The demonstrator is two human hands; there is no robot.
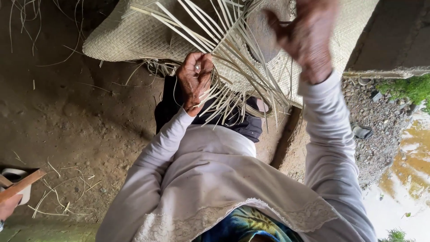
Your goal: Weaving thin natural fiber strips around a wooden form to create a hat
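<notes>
A: Bare packed earth makes up the ground (67,116), littered with stray pale fibre scraps. Entry on the work piece?

B: Woven mat (130,38), pale straw colour, flat plaited weave. The finished part lies toward the top of the view, spread over the ground and across the person's lap. Its long axis runs roughly left to right across the upper frame. At the unfinished edge the loose strips (233,67) fan out, most pointing down and toward the person, some crossing diagonally up to the left.

A: Left hand?

B: Left hand (195,80) sits at the mat's working edge, fingers curled closed around a small bunch of the strips, pinching them against the weave. Knuckles face the camera.

A: Right hand?

B: Right hand (307,38) is raised higher and to the right, blurred. Fingers are bent inward and thin strips run to it, so it appears closed on strip ends; exact finger placement cannot be told.

A: Surroundings?

B: Long white sleeves, white lace-edged cloth over the chest. Concrete ledge (394,45) upper right, gravel (376,134) beside it, muddy puddle (407,170) further right. Another person's hand with a wooden stick (20,186) at the left edge, well apart from the mat.
</notes>
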